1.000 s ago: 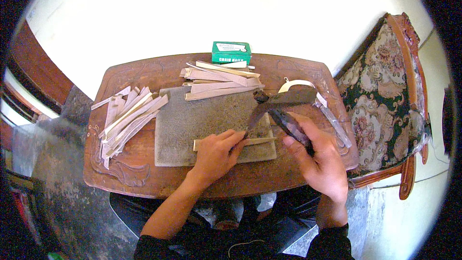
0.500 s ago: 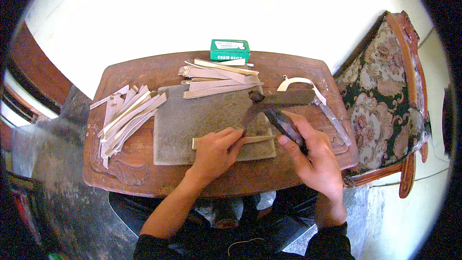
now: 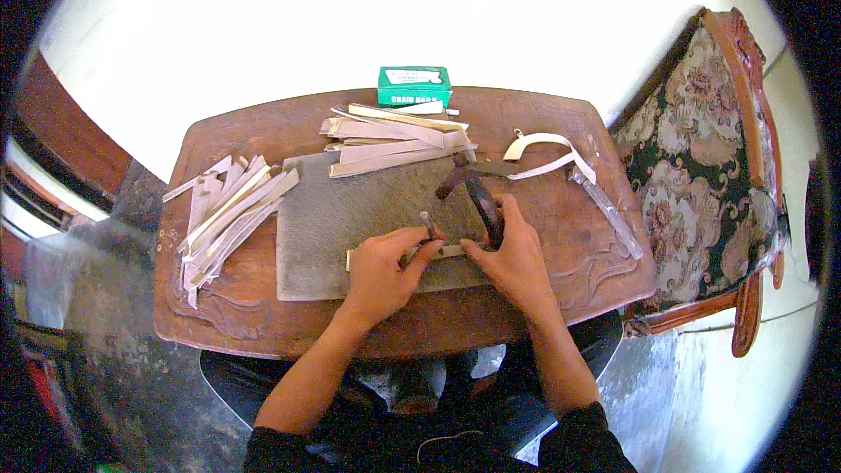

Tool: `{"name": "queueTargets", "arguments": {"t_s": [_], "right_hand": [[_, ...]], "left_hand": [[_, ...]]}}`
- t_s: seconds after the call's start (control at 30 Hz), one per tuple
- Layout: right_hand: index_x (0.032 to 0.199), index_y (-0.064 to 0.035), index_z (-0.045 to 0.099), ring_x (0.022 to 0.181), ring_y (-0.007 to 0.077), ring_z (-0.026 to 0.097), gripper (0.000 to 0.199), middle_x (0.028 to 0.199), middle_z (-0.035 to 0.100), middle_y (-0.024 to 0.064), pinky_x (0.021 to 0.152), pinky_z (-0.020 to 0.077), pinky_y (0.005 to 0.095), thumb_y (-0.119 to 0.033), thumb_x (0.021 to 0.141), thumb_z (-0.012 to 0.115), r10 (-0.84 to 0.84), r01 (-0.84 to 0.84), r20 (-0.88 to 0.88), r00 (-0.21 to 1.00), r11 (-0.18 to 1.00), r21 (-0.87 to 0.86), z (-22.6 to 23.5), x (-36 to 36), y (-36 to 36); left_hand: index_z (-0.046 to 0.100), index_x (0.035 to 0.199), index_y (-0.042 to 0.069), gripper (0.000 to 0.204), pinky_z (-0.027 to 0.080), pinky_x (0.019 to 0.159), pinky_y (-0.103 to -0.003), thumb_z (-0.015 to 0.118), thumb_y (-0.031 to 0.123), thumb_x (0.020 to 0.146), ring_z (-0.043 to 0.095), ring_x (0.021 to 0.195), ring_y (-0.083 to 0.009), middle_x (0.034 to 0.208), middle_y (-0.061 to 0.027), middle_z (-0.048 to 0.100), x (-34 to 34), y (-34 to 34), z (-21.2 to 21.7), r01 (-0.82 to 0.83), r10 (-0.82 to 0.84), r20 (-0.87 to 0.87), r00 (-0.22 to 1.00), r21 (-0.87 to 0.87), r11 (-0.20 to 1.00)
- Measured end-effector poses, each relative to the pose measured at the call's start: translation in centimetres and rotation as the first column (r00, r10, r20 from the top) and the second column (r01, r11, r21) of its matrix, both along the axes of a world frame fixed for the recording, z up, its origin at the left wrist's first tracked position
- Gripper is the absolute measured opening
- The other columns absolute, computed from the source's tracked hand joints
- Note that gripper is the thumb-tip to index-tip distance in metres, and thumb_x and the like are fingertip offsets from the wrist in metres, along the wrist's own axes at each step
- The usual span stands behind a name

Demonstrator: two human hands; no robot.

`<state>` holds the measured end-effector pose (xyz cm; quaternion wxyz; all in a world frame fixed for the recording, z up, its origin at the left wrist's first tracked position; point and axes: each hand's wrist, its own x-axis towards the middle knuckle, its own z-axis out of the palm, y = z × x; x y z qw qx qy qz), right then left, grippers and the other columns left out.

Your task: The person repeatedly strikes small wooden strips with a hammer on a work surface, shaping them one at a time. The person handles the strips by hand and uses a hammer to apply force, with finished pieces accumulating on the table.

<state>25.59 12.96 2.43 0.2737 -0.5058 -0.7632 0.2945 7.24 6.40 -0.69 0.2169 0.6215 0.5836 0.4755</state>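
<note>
My left hand [image 3: 385,270] pinches a short metal punch-like tool [image 3: 427,222], which stands nearly upright over a narrow pale strip [image 3: 452,250]. That strip lies crosswise near the front of a grey rectangular slab [image 3: 326,241]. In my right hand [image 3: 515,254] is a hammer [image 3: 487,210] with a dark handle; its head is raised above the slab, up and to the right of the punch. My right thumb is close to the strip's right end; whether it touches cannot be made out. Part of the strip is hidden under my left fingers.
Pale strips [image 3: 236,219] are heaped on the wooden table [image 3: 219,320] at left, more strips [image 3: 394,142] at the back. Behind stands a green box [image 3: 414,86]. A white curved band [image 3: 552,140] and a clear slim piece [image 3: 606,213] lie right, beside a floral chair [image 3: 692,166].
My right hand has moved left and in toward the strip with the hammer. My left hand has shifted slightly, and the punch now stands visible above its fingers.
</note>
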Motion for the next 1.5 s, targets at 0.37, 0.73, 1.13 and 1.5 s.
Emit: {"name": "queueTargets", "arguments": {"t_s": [0.37,0.73,1.13,1.5], "right_hand": [[0.121,-0.004,0.046,0.088,0.0454,0.065,0.057,0.09,0.066,0.0238,0.075,0.0514,0.0502,-0.013,0.076,0.078,0.004,-0.004,-0.01,1.0,0.999,-0.048,0.1,0.1,0.1],[0.119,-0.0039,0.046,0.091,0.0473,0.064,0.056,0.093,0.066,0.0258,0.076,0.0517,0.0508,-0.013,0.076,0.078,0.015,-0.018,-0.057,0.998,0.999,-0.046,-0.1,0.1,0.3],[0.123,-0.0039,0.048,0.094,0.0448,0.065,0.042,0.099,0.067,0.0248,0.079,0.0519,0.0481,-0.02,0.09,0.068,-0.003,-0.001,-0.116,0.993,0.999,-0.036,0.3,0.4,0.4],[0.125,-0.001,0.056,0.091,0.0335,0.069,0.034,0.099,0.069,0.02,0.079,0.0524,0.0391,-0.019,0.097,0.061,0.045,-0.027,-0.132,0.99,0.991,0.133,8.1,3.2,-2.4]], "left_hand": [[0.074,0.097,0.016,0.018,0.051,0.057,-0.038,0.068,0.03,0.09,0.066,0.061,-0.0288,0.084,-0.0106,0.072,0.2,0.1,-0.1,-0.004,0.002,-0.082,0.997,-0.023,1.0],[0.073,0.097,0.011,0.017,0.053,0.062,-0.04,0.069,0.026,0.089,0.068,0.068,-0.0312,0.087,-0.0112,0.072,0.4,0.5,0.5,0.026,-0.023,-0.184,0.983,0.012,1.0],[0.07,0.102,0.005,0.019,0.053,0.064,-0.043,0.068,0.017,0.088,0.067,0.075,-0.0342,0.086,-0.0138,0.068,1.2,0.0,0.8,0.058,-0.039,-0.24,0.97,0.073,0.996],[0.071,0.103,0.007,0.018,0.052,0.063,-0.042,0.067,0.017,0.088,0.066,0.074,-0.0342,0.085,-0.0125,0.067,1.1,0.0,0.5,0.058,-0.036,-0.197,0.98,0.107,0.993]]}}
